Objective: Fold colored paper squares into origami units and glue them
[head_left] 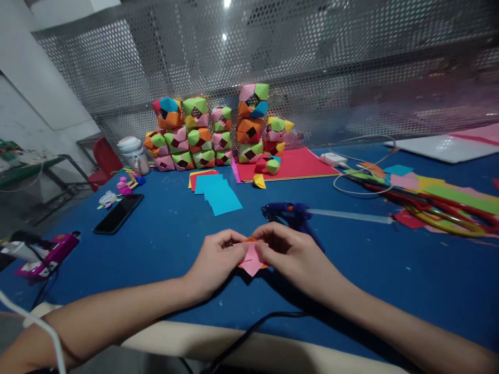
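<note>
Between my two hands is a small folded paper piece (253, 262), pink in front with orange showing at its top and lower edges. My left hand (218, 257) pinches its left side, thumb on the pink face. On the right side my right hand (290, 252) grips it between thumb and fingers. The piece is held just above the blue table, pointed end toward me. Right behind my right hand lies a blue glue gun (290, 209) with a long clear glue stick (351, 215) in its back. Blue paper squares (223, 198) lie farther off, ahead of my left hand.
Stacked folded-paper balls (198, 139) stand at the back by a perforated metal screen (312, 67). Red sheets (292, 165) lie beside them. Scissors (436, 210) and paper scraps lie right. A phone (119, 214) and purple power strip (52, 257) are left; a black cable (257, 324) crosses the front.
</note>
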A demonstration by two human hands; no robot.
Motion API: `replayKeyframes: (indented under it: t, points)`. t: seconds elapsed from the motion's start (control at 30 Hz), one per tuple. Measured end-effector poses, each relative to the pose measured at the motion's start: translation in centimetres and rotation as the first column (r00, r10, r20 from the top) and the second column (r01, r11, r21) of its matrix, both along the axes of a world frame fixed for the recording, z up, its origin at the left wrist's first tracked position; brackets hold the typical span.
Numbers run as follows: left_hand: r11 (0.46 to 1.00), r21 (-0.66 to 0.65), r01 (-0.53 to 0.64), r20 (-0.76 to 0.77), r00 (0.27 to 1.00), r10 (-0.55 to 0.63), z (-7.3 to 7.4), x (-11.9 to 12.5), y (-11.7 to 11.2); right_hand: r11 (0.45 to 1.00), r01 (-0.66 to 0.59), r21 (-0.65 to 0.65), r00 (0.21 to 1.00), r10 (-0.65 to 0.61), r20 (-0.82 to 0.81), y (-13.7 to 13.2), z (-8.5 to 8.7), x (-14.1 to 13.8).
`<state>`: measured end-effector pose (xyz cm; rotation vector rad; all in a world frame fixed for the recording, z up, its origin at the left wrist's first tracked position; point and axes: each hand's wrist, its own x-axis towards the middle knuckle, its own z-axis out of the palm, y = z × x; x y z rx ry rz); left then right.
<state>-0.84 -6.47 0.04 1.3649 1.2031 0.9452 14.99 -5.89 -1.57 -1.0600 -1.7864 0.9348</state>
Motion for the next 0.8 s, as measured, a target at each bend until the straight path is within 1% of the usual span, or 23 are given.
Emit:
replayKeyframes:
  t: [0.1, 0.23, 0.37, 0.47, 0.6, 0.7, 0.8]
  points:
    - [1.000, 0.004, -0.010, -0.004, 1.000, 0.010, -0.06, -0.08, 0.04, 0.993, -0.024, 0.112, 0.999, 0.020, 0.035, -0.01, 0.11, 0.15]
    - [1.000, -0.004, 0.003, 0.013, 1.000, -0.003, -0.25, -0.21, 0.18, 0.946, -0.071, 0.318, 0.996, 0.047, 0.081, 0.05, -0.02, 0.28]
    - [0.999, -0.043, 0.029, 0.069, 0.997, -0.026, -0.54, -0.32, 0.30, 0.904, -0.105, 0.414, 0.991, 0.059, 0.122, 0.10, -0.32, 0.26]
    - [0.997, -0.052, 0.058, 0.094, 0.994, -0.053, -0.71, -0.36, 0.35, 0.894, -0.122, 0.430, 0.987, 0.064, 0.147, 0.03, -0.42, 0.31]
    - [0.997, -0.032, 0.074, 0.076, 0.995, -0.072, -0.73, -0.33, 0.36, 0.897, -0.128, 0.424, 0.988, 0.076, 0.138, -0.11, -0.18, 0.47]
    - [0.997, -0.016, 0.078, 0.041, 0.996, -0.077, -0.61, -0.35, 0.36, 0.914, -0.118, 0.388, 0.992, 0.087, 0.095, -0.10, 0.13, 0.49]
    - [0.999, 0.001, 0.050, 0.005, 0.999, -0.050, -0.51, -0.45, 0.37, 0.931, -0.117, 0.346, 0.992, 0.097, 0.075, -0.05, 0.19, 0.45]
